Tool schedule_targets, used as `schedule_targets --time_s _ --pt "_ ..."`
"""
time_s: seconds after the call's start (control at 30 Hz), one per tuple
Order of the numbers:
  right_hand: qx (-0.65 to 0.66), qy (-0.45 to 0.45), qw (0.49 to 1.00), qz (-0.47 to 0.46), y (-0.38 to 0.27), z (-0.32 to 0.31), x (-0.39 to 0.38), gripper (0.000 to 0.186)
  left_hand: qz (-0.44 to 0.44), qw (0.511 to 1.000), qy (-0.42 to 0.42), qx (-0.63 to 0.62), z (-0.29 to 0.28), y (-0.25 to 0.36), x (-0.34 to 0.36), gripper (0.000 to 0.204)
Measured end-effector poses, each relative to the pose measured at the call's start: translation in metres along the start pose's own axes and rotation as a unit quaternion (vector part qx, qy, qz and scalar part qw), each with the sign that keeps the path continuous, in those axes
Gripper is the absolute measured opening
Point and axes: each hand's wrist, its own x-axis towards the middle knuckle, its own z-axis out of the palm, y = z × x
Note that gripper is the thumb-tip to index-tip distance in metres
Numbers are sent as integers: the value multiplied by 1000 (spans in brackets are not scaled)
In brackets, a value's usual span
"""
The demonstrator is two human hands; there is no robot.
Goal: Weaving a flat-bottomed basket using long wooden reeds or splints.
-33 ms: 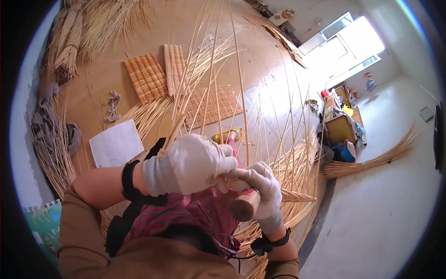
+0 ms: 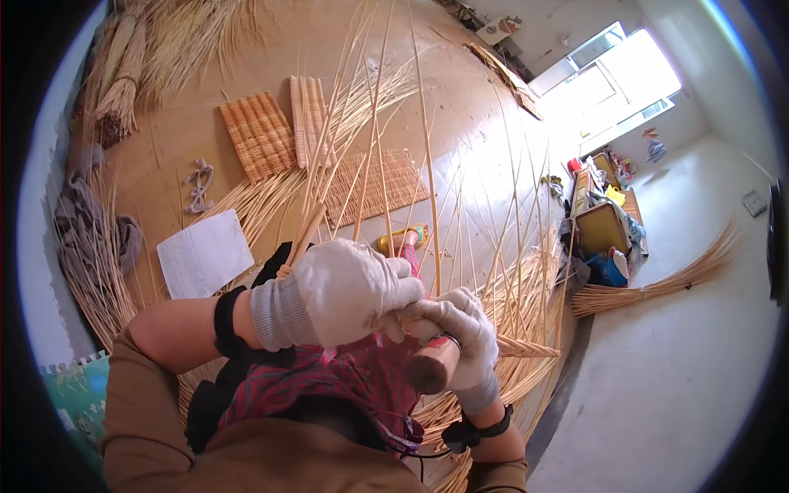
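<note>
Both my hands wear pale work gloves and meet over my lap. In my right hand (image 2: pixel 464 333) is a tool with a round wooden handle (image 2: pixel 433 366), its butt end toward me and a dark band on it; its working end is hidden by the gloves. My left hand (image 2: pixel 349 292) is closed, fingertips against the right hand, on wicker work mostly hidden behind it. Long thin wicker rods (image 2: pixel 427 140) rise beyond my hands. A plaited wicker edge (image 2: pixel 528 349) sticks out to the right of my right hand, and a thicker rod (image 2: pixel 307 232) shows behind the left.
Woven wicker panels (image 2: pixel 256 135) and a white sheet (image 2: pixel 205 253) lie on the floor ahead. Rod bundles (image 2: pixel 123 86) stand far left; another bundle (image 2: pixel 657 283) leans along the right wall. Beside it is a cluttered heap with a chair (image 2: pixel 602 228). Loose rods (image 2: pixel 526 287) spread at right.
Almost nothing differs. Both gloved hands keep their grip, with only a very slight shift of the left hand and the rods.
</note>
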Motion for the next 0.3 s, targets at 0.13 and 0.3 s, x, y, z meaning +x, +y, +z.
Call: schedule_targets --time_s 0.13,0.3 --pt "-75 18 997 -21 -8 12 -3 32 -36 996 68 -51 6 7 -6 52" --pt "-114 72 990 41 -18 24 -8 35 -107 992 8 63 -2 21 -15 54"
